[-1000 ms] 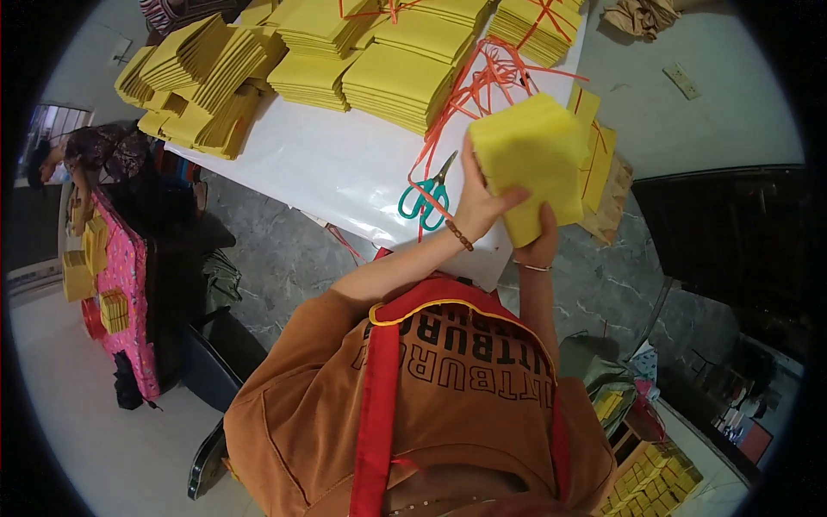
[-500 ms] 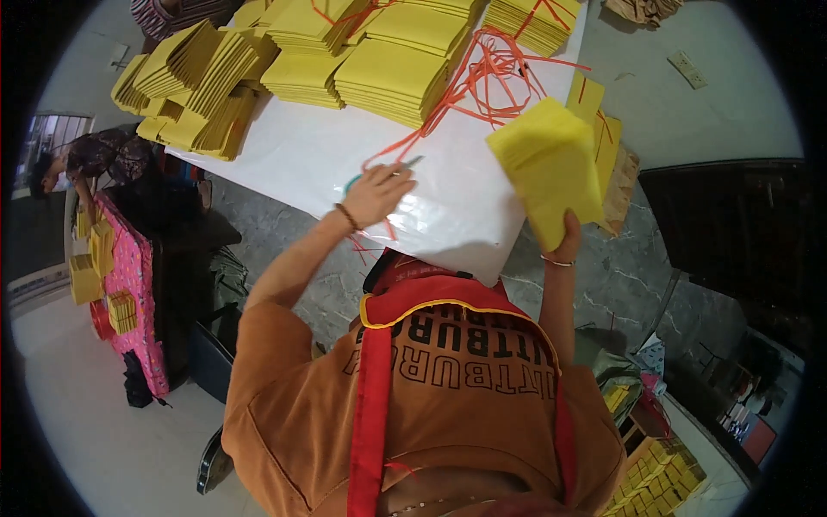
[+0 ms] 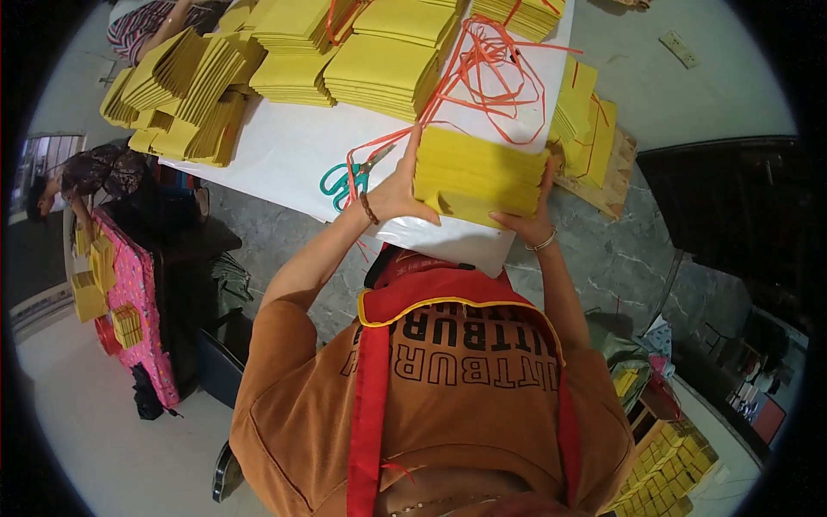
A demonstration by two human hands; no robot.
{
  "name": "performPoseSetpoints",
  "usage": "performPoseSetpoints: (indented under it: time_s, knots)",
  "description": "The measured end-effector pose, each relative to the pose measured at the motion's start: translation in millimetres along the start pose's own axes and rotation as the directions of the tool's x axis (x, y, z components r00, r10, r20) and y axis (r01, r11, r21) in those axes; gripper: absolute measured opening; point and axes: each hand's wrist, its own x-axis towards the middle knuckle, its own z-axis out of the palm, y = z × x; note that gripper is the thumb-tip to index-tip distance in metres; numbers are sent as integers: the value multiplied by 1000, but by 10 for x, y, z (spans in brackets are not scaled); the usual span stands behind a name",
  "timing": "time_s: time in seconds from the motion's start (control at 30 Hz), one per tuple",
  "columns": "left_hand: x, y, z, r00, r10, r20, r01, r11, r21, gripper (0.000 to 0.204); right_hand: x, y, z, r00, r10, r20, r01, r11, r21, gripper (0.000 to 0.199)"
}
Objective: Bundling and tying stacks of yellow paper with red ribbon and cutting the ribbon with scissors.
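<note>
Between my two hands a thick stack of folded yellow paper point(image 3: 482, 168) is held over the front end of the white table, its layered edges toward me. My left hand point(image 3: 405, 191) grips its left side, thumb low at the front corner. Around the right side my right hand point(image 3: 532, 220) is closed, thumb along the lower edge. Just left of my left hand lie scissors with teal handles point(image 3: 345, 183), with orange-red plastic strips running over them. A tangle of the same strip point(image 3: 491, 73) spreads beyond the stack.
Several yellow paper stacks point(image 3: 379, 73) fill the far and left parts of the white table point(image 3: 284, 129). More yellow bundles point(image 3: 594, 129) stand off its right edge. At left a person bends by a pink-covered table point(image 3: 142, 293). Tied yellow bundles point(image 3: 663, 470) are piled at lower right.
My left hand has left the scissors and moved right onto the yellow paper stack. My right hand has brought the stack left and turned it, so both hands now hold it.
</note>
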Motion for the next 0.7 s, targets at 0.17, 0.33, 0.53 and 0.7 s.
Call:
performPoseSetpoints:
  time_s: [0.17,0.33,0.53,0.7]
  knots:
    - [-334,-258,106,997,-14,78,-9,957,290,146,-185,237,-10,999,41,35,-34,982,-184,128]
    - [-456,-296,67,988,12,152,-79,893,443,140,-165,242,-50,996,71,52,-58,974,-220,131]
    - [-279,-549,241,994,78,-71,-39,899,437,124,-200,183,-19,987,155,32,-153,986,-62,133]
    - [-164,-577,262,986,162,-25,-109,760,640,109,-278,186,-12,994,105,35,-104,993,-49,123]
